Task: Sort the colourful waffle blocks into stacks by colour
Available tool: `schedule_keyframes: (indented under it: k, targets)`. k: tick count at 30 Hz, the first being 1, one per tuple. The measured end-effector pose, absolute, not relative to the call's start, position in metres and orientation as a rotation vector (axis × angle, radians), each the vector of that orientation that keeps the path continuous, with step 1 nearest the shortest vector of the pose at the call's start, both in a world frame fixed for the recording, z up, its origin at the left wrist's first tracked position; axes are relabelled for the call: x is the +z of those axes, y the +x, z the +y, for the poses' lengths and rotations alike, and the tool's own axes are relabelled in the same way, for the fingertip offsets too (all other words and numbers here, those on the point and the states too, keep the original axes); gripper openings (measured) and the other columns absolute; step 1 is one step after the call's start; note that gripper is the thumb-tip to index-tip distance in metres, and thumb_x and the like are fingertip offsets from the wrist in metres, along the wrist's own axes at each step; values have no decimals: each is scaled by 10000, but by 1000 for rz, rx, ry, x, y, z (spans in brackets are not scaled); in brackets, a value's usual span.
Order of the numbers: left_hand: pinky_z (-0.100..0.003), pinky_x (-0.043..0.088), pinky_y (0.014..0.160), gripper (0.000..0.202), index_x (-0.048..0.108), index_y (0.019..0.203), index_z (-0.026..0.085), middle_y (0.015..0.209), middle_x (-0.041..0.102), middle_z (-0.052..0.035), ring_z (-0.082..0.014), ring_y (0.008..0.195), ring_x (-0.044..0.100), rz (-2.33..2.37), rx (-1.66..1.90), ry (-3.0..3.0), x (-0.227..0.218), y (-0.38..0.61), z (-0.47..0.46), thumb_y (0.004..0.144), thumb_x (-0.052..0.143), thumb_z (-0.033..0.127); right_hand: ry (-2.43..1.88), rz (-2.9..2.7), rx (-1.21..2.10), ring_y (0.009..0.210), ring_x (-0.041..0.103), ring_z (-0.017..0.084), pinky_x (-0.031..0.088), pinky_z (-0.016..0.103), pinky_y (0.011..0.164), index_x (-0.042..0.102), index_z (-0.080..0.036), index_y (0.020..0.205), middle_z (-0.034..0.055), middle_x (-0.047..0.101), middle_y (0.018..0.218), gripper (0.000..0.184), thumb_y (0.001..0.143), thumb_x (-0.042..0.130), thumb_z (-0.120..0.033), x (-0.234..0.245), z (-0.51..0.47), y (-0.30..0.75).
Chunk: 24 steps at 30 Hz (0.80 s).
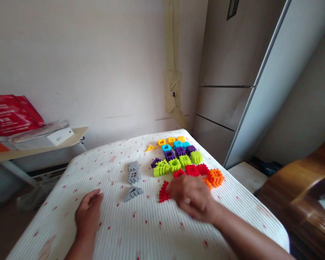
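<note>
My right hand (193, 198) lies on the white spotted bedcover (141, 231) with its fingers curled over a red bristle block (164, 191); whether it grips the block is unclear. My left hand (89, 213) rests flat on the cover, fingers together, holding nothing. Between the hands lie two grey blocks, one larger (134, 171) and one smaller (133, 193). Beyond my right hand sit rows of bristle blocks: red (192, 169), orange (215, 177), lime green (174, 164), purple (178, 151), cyan (166, 147) and yellow (170, 140).
A small yellow triangle piece (151, 147) lies apart at the far side. A side table (38, 142) at left carries red packets (12, 113) and a white box. A grey cabinet (233, 90) and a wooden piece of furniture (306, 180) stand to the right.
</note>
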State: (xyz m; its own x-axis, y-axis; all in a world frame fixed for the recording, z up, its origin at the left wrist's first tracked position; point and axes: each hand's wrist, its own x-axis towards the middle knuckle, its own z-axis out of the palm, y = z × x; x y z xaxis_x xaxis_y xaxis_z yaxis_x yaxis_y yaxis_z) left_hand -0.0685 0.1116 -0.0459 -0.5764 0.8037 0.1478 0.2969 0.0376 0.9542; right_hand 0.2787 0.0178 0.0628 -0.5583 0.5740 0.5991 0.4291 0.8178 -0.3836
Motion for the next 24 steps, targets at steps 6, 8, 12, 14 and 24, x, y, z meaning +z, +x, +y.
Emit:
schedule_keyframes:
  k: [6, 8, 12, 14, 24]
  targets:
    - [-394, 448, 837, 484, 609, 918, 178, 780, 618, -31, -235, 802, 595, 1847, 1441, 1215, -47, -58, 135, 536, 609, 474, -1518, -1500, -140, 667, 580, 176, 473, 320, 658, 646, -165, 890, 80, 634, 822, 289, 803, 488, -391, 34, 108, 449]
    - [-390, 445, 856, 521, 594, 958, 171, 845, 624, -50, -242, 851, 598, 1815, 1421, 1274, -47, -47, 149, 565, 597, 514, -1597, -1450, -132, 673, 579, 182, 471, 324, 659, 653, -155, 884, 93, 634, 849, 344, 780, 478, -433, 8, 129, 477]
    - [-373, 442, 883, 563, 567, 1024, 157, 993, 611, -96, -251, 959, 584, 1793, 1459, 1362, -48, -20, 182, 634, 542, 562, -1684, -1393, -25, 758, 592, 209, 471, 347, 718, 655, -144, 901, 119, 630, 914, 412, 760, 454, -475, -27, 165, 489]
    - [-380, 438, 895, 564, 561, 1057, 154, 1049, 597, -114, -259, 1002, 572, 1819, 1447, 1429, -48, -8, 197, 670, 511, 561, -1688, -1417, 25, 808, 594, 221, 464, 361, 769, 657, -139, 919, 129, 629, 945, 421, 755, 461, -474, -35, 188, 484]
    - [-350, 280, 1062, 477, 590, 1145, 228, 1253, 559, -74, -242, 1226, 446, 1665, 1290, 1759, -55, 38, 240, 715, 564, 433, -1547, -1642, 398, 1055, 562, 244, 419, 384, 927, 646, -227, 1037, 75, 627, 1132, 399, 705, 598, -444, -47, 259, 426]
